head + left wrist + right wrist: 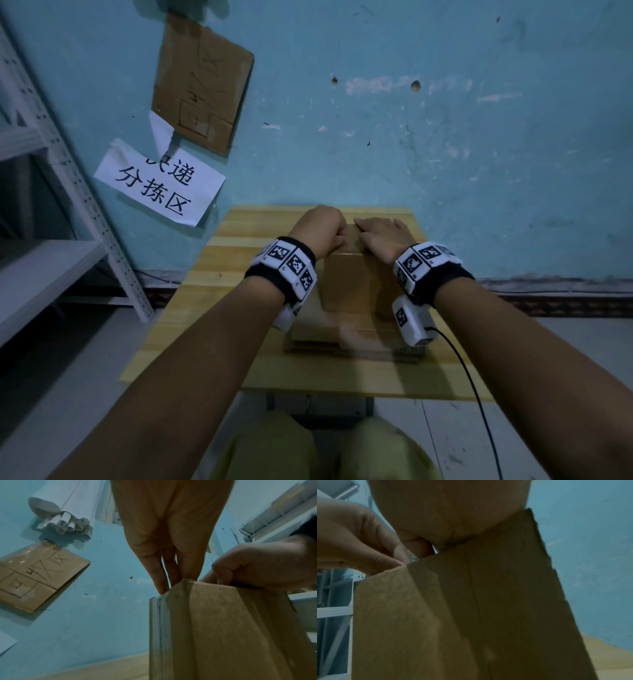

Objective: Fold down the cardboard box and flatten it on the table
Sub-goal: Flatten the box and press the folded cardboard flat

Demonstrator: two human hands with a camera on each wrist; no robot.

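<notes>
On the wooden table (239,342): cardboard box (354,284) is standing upright near the far edge, above flat cardboard sheets (342,337).
Left hand (320,229): fingers are curling over the box's top left edge, gripping it.
Right hand (380,236): fingers are lying straight, pressing flat on the box's top.

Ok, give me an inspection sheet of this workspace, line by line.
Surface: wooden table against a blue wall.
Job's things: cardboard box standing upright, not yet flattened, on flat cardboard.
Clutter: nothing seen.
Hands: left hand curled over the box's top edge; right hand flat on top, fingers straight.
Cables: black cable running from the right wrist unit.
Surroundings: paper sign and cardboard sheet on the wall; metal shelving at left.
</notes>
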